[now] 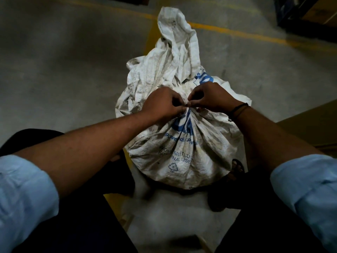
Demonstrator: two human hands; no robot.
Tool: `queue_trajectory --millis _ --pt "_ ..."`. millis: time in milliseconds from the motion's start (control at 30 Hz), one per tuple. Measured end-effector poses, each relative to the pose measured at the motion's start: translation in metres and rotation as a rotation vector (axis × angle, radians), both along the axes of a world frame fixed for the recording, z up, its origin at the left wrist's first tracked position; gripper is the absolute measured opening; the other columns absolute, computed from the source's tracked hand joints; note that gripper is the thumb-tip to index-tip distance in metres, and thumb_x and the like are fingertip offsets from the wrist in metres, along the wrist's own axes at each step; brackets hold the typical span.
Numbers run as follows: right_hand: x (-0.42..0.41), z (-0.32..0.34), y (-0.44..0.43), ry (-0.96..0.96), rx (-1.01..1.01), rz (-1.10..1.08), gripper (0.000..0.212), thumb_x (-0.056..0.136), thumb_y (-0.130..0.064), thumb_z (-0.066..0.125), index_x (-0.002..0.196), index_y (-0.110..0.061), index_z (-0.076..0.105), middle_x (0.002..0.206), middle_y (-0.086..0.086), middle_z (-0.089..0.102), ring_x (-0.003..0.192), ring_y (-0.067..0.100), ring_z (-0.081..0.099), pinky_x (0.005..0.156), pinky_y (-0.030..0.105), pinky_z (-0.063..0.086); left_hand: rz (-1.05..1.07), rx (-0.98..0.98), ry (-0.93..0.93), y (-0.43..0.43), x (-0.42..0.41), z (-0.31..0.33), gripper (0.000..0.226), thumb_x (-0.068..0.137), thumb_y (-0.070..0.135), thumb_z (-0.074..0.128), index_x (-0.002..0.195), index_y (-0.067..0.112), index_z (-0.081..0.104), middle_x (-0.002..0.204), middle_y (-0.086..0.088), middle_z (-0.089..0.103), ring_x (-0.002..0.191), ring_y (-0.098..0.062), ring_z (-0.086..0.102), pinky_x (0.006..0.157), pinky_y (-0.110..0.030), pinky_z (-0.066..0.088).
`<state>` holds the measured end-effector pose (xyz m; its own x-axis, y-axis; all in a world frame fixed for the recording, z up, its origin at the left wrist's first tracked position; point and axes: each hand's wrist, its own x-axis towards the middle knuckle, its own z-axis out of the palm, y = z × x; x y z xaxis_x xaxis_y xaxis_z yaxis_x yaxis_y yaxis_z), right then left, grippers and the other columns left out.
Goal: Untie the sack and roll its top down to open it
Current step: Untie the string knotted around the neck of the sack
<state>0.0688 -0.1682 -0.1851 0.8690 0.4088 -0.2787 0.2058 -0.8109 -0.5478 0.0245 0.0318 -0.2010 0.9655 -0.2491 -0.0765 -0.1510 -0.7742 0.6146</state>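
Warehouse or storage floor, dimly lit. Bare grey concrete floor (63,57) with painted yellow lane lines (237,32) crossing it. Dark racking or pallet base (299,19) at top right with a brown carton (321,13) on it. Worn woven polypropylene sack (182,152) printed in blue stands on the floor.

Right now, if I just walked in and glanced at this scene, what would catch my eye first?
Most likely the big white woven sack with blue print, standing on the grey floor at the centre, its loose top flopping away from the person. Next, the left hand and right hand, meeting at the cinched neck and pinching at the tie. A dark band circles the right wrist.
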Motion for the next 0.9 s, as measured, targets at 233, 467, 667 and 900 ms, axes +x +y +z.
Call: queue_trajectory --millis 233,467,667,900 --pt "-0.0002 -0.0021 0.0003 0.052 0.04 -0.012 0.023 0.078 -0.031 0.085 0.087 -0.013 0.076 0.078 0.003 0.077 0.067 0.019 0.074 0.078 0.044 0.061 -0.068 0.096 0.049 0.0003 0.0042 0.0035 0.005 0.083 0.032 0.075 0.085 0.027 0.075 0.075 0.011 0.06 0.072 -0.009 0.058 0.053 -0.019 0.032" --pt "-0.0011 -0.0009 0.0032 -0.001 0.019 -0.007 0.024 0.076 -0.032 0.086 0.086 -0.012 0.077 0.076 0.0 0.075 0.07 0.016 0.072 0.075 0.037 0.058 -0.048 0.102 0.116 -0.002 0.0086 0.0016 0.005 0.081 0.028 0.076 0.08 0.022 0.076 0.066 0.014 0.061 0.062 -0.004 0.057 0.052 -0.019 0.034" --pt "-0.0018 -0.0001 0.0045 -0.002 0.009 0.0 0.022 0.078 -0.03 0.085 0.088 -0.013 0.077 0.077 -0.001 0.075 0.069 0.017 0.073 0.067 0.026 0.055 -0.061 0.109 0.094 -0.0014 0.0084 0.0028 0.005 0.081 0.028 0.076 0.082 0.023 0.078 0.071 0.011 0.065 0.066 -0.008 0.061 0.051 -0.019 0.034" --pt "-0.004 0.0006 0.006 -0.036 -0.005 0.001 0.014 0.08 -0.024 0.082 0.086 -0.012 0.077 0.077 0.002 0.076 0.059 0.011 0.069 0.07 0.033 0.058 -0.068 0.045 0.083 -0.0004 0.0066 0.0012 0.01 0.08 0.033 0.077 0.081 0.023 0.079 0.069 0.01 0.068 0.064 -0.005 0.063 0.052 -0.019 0.036"
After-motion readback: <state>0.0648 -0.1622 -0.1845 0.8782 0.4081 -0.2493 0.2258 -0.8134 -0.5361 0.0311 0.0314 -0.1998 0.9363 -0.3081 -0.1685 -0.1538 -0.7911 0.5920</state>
